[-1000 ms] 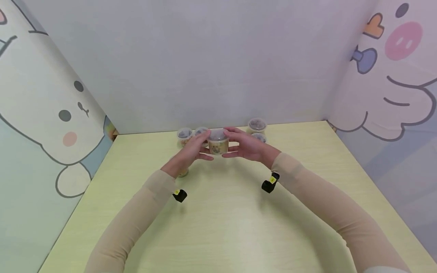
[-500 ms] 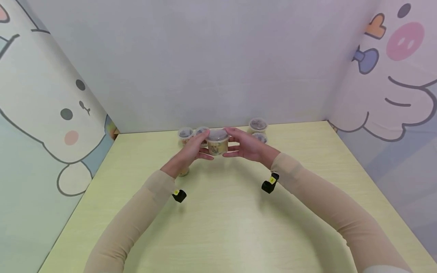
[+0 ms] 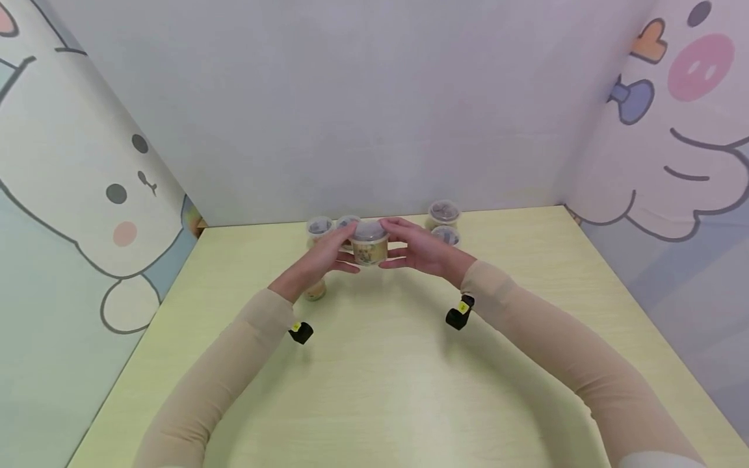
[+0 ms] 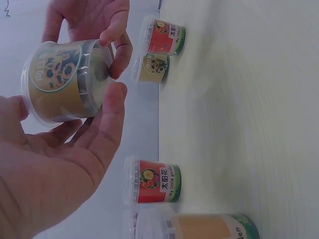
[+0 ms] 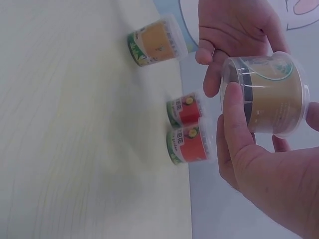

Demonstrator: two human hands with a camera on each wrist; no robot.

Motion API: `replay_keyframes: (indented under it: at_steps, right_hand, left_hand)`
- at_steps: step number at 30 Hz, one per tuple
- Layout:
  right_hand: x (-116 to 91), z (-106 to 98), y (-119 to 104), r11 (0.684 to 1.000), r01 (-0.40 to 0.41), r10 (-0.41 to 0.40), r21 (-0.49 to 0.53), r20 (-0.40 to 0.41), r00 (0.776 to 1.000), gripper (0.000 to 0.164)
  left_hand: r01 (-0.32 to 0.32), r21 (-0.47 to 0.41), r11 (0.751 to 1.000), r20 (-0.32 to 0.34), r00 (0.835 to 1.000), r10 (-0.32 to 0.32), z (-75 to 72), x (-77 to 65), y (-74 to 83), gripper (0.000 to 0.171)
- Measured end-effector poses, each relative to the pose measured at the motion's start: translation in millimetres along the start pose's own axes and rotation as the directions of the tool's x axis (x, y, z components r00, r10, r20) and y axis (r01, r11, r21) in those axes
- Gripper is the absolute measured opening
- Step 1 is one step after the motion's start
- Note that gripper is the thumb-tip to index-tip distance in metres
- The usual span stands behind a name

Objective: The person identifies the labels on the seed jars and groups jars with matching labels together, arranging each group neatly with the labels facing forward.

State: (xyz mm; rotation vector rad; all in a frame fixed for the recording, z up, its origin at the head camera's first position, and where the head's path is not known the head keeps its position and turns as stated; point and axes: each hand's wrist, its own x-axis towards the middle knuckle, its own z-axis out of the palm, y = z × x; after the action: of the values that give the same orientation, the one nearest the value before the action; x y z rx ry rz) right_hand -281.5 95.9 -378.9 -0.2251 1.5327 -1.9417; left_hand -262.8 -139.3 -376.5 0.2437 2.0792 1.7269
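Both hands hold one clear plastic cup [image 3: 370,252] with a tan printed label and a clear lid, raised above the table. My left hand [image 3: 323,258] grips its left side, thumb by the lid and fingers towards the base. From the other side my right hand [image 3: 426,250] grips it, thumb likewise near the lid edge. In the left wrist view the flower picture on the cup's label [image 4: 57,82] shows. A similar tan-labelled cup [image 3: 316,290] stands on the table beneath my left forearm, partly covered by it.
Two red-labelled cups [image 5: 189,144] stand side by side at the back left. At the back right are another red-labelled cup [image 4: 167,37] and a tan-labelled one [image 4: 154,68]. A pale wall [image 3: 374,117] rises behind the table's back edge; cartoon-printed panels [image 3: 673,162] flank both sides.
Both hands have shifted slightly left with the cup. More of the tan-labelled cup under my left forearm shows. The cups on the table stay put.
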Motion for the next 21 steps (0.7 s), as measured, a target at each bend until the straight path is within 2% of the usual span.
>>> replay_keyframes:
  at_steps: [7,15,17,21]
  right_hand:
    - [6,11,3,1.0,0.004,-0.004,0.009,-0.029,1.0,0.047]
    - [13,23,8,1.0,0.011,-0.012,-0.016,-0.044,0.999,0.048]
    - [15,26,10,1.0,0.01,-0.011,-0.02,-0.049,0.999,0.048]
    - [19,30,19,0.999,-0.003,0.0,-0.034,-0.074,0.997,0.047]
  left_hand:
    - [0.002,0.177,0.984,-0.02,1.0,0.002,-12.9,-7.3,3.4,0.067]
    - [-0.041,0.327,0.944,-0.051,0.997,0.06,-25.9,-16.5,-1.2,0.072]
    - [-0.051,0.388,0.92,-0.062,0.995,0.081,-28.9,-18.5,-4.3,0.073]
    - [-0.098,0.519,0.849,-0.061,0.987,0.152,-34.8,-22.7,-10.7,0.069]
